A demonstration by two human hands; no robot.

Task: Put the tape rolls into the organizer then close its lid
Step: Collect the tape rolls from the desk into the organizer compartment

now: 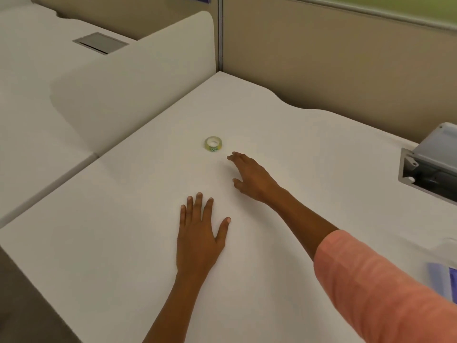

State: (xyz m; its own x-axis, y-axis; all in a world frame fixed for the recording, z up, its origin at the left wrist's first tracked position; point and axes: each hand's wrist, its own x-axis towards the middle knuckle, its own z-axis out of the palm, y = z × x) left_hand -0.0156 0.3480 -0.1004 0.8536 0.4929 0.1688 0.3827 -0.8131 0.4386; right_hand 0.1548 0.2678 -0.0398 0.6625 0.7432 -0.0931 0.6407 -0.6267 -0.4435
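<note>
A small green-patterned tape roll (pixel 213 144) lies flat on the white desk (pixel 123 206), near its middle. My right hand (pixel 249 177) hovers just right of and below the roll, fingers spread and pointing at it, not touching it. My left hand (pixel 201 233) rests flat on the desk nearer to me, palm down, fingers apart, holding nothing. At the right edge a clear plastic organizer (pixel 445 271) with something purple inside is partly cut off by the frame.
An open grey cable box (pixel 430 167) is set into the desk at the right. A beige partition wall (pixel 321 58) runs behind the desk. A rounded white divider (pixel 138 78) separates a neighbouring desk (pixel 27 134) on the left.
</note>
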